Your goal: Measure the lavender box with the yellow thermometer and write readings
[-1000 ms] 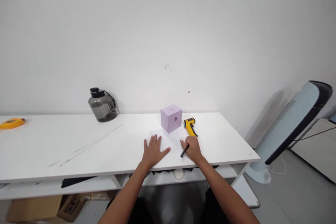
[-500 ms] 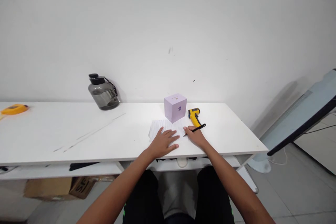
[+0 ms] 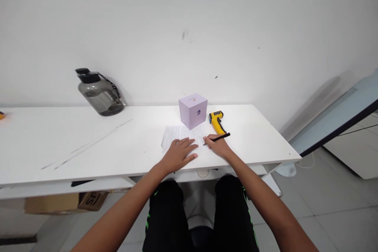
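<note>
My left hand (image 3: 178, 154) lies flat with its fingers spread over a sheet of paper (image 3: 169, 135) on the white table. In my right hand (image 3: 217, 145) is a black pen (image 3: 221, 137), tilted with its tip down at the paper's right part. Faint lines cover the sheet, but I cannot read them. Just beyond the paper stands a lilac box (image 3: 193, 112) with a dark emblem on its front. A yellow and black infrared thermometer gun (image 3: 217, 122) lies to the right of the box, close behind the pen.
A grey see-through water bottle (image 3: 100, 93) with a black lid stands by the wall at the left. The white table's (image 3: 265, 145) right end is near my right arm. A leaning panel (image 3: 336, 114) is beyond it. A cardboard box (image 3: 65, 203) sits below.
The view has shifted, so the bottle sits farther left and the orange thing at the left edge is nearly out of sight. My right hand still holds the pen at the paper.
</note>
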The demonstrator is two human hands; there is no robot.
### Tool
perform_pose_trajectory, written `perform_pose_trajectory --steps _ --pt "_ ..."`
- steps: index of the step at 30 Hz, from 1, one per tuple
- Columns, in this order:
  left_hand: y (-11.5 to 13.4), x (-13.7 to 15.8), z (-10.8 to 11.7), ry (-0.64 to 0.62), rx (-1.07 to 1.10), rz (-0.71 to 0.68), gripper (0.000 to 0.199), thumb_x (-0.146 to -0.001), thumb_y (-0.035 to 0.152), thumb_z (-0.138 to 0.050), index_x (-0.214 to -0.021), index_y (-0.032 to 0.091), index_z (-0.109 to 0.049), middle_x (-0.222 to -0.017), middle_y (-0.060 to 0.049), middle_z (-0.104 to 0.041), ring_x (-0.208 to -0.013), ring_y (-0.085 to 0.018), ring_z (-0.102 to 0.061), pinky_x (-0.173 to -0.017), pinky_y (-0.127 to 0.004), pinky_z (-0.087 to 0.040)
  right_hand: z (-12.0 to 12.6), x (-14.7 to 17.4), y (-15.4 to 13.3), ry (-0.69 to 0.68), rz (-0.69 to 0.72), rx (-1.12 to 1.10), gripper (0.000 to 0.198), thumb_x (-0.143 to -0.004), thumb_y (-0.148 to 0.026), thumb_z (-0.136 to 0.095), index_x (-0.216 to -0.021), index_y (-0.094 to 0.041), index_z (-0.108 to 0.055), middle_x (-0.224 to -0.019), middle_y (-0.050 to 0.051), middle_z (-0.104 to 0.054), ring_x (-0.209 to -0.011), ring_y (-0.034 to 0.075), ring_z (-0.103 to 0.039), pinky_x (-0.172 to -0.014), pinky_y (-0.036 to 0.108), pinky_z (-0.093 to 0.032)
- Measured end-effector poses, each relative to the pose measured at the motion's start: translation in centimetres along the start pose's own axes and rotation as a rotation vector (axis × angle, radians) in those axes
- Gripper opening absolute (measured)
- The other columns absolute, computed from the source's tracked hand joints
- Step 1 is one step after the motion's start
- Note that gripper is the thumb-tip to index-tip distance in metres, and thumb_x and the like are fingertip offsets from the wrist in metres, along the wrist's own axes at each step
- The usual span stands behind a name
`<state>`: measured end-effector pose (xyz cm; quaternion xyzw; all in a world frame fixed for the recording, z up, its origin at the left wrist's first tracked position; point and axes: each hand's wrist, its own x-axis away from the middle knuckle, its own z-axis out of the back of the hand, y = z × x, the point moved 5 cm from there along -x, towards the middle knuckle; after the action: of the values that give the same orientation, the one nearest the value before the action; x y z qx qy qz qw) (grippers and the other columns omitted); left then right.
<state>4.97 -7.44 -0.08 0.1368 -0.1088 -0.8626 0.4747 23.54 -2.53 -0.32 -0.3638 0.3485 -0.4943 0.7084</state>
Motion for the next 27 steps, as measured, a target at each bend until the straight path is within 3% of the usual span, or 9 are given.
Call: perform_pose_trajectory --steps 27 --pt "-0.15 -0.14 -0.27 0.008 -0.103 -0.042 0.051 -0.098 0.057 -0.031 -0.136 0.033 -0.055 -0.152 -0.003 -0.047 -0.142 -0.028 -0.04 -0.111 -0.048 -0.031 0.29 -0.08 0.01 0.012 -0.003 -0.007 0.037 -0.088 -0.043 -0.05 -0.059 -0.02 -0.054 -0.057 -0.002 -0.056 -0.061 0.014 -0.054 -0.063 0.026 -0.041"
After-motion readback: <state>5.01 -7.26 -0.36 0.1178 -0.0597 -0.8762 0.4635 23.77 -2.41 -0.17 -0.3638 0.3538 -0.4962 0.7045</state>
